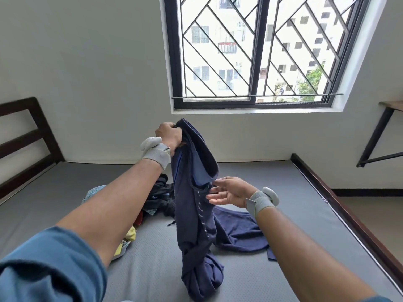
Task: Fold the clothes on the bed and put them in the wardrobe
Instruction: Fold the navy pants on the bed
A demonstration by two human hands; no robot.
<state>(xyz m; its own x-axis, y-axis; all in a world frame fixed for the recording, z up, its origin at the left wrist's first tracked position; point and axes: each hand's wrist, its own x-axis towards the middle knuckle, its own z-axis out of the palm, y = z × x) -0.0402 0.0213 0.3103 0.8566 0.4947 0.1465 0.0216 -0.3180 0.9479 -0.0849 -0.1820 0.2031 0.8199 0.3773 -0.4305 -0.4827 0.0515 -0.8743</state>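
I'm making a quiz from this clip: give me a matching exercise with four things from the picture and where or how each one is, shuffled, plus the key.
Things
1. left hand
2. right hand
3. navy garment
4. clothes pile

States
A. hangs down, lower end bunched on the mattress
B. lies on the bed, under the left forearm
C. raised, grips fabric at the top
D. fingers straight, beside the hanging cloth

Pairs: 1-C, 2-D, 3-A, 4-B

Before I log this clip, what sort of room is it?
Most likely a bedroom. A bare grey mattress lies in a dark wooden bed frame under a barred window, clothes are heaped on it, and the left hand holds up a navy garment.
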